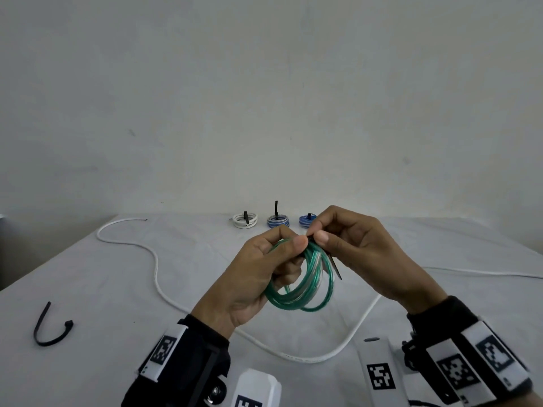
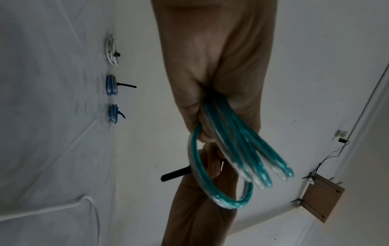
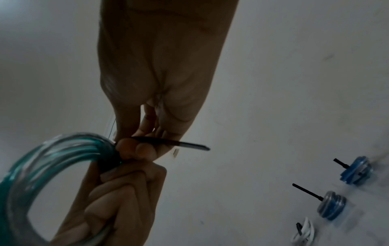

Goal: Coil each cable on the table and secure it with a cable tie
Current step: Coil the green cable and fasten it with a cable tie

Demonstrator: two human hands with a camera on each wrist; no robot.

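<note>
A coil of green and clear cable (image 1: 305, 284) (image 2: 235, 149) (image 3: 42, 166) hangs above the table in front of me. My left hand (image 1: 264, 268) grips the coil at its top left, fingers curled through the loop. My right hand (image 1: 332, 233) pinches a black cable tie (image 1: 335, 267) (image 3: 183, 144) that wraps the coil at its top; the tie's free tail sticks out past the fingers (image 3: 145, 150). In the left wrist view the tie's tail (image 2: 174, 174) pokes out to the left behind the coil.
A long loose white cable (image 1: 155, 271) snakes across the white table (image 1: 88, 274). A spare black cable tie (image 1: 48, 329) lies at the near left. A white coil (image 1: 245, 221) and two blue coils (image 1: 277, 221) (image 1: 307, 220), each tied, sit at the far edge.
</note>
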